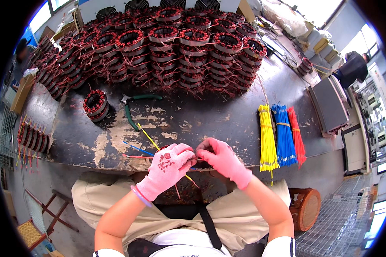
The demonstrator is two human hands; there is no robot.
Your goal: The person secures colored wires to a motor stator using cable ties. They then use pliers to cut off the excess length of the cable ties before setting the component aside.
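My left hand (166,166), in a pink glove, is closed at the table's front edge, its fingertips pinching a thin wire. Beneath it a wire-wound stator is mostly hidden; only a bit of red winding (163,147) shows. A yellow wire (148,136), a blue wire (137,148) and a red wire (137,156) stick out to the left from under this hand. More wire ends hang below it, over my lap. Close by on the right, my right hand (222,160), also gloved in pink, pinches the same thin wire, which is partly covered by the fingers.
Tall stacks of stators (163,55) fill the table's back. A single pair of stators (95,105) and green-handled cutters (128,111) lie nearer. At right are bundles of yellow wires (268,137), blue wires (284,137) and red wires (297,137). Wired stators (32,138) sit far left.
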